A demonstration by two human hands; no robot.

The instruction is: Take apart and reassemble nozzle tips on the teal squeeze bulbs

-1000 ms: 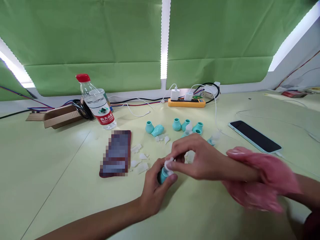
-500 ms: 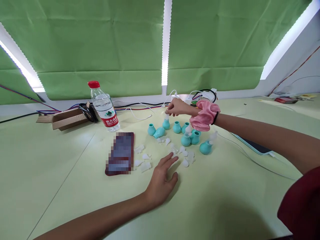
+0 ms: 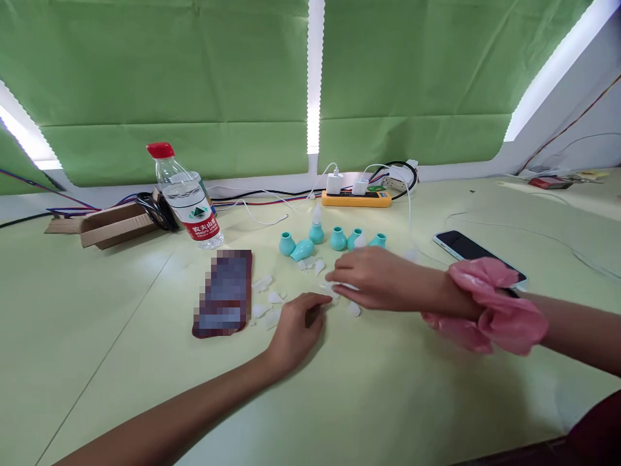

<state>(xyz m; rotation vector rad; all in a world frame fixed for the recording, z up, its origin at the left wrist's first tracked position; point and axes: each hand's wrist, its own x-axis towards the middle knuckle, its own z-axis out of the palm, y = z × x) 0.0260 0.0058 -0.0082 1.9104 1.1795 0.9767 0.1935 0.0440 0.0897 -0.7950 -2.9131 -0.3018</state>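
My right hand (image 3: 371,277) lies low over a scatter of small white tips (image 3: 264,283) on the pale green table (image 3: 121,362). Its fingers are pressed together on one white tip (image 3: 339,287). A pink scrunchie (image 3: 485,314) sits on that wrist. My left hand (image 3: 295,325) rests on the table just in front of it, fingers loosely spread and holding nothing, the index finger almost touching the right fingertips. Behind the hands stand several teal bulbs (image 3: 338,239). One teal bulb (image 3: 316,232) carries a white tip, and another teal bulb (image 3: 303,249) lies on its side.
A blurred dark-red phone (image 3: 224,292) lies left of the tips. A water bottle (image 3: 184,197) and a cardboard box (image 3: 109,223) stand at the back left. An orange power strip (image 3: 356,199) with chargers sits at the back. A second phone (image 3: 466,249) with a cable lies right.
My right hand came back from the far row, leaving the tipped bulb standing there, and dropped onto the white tips. My left hand stayed put and curled slightly.
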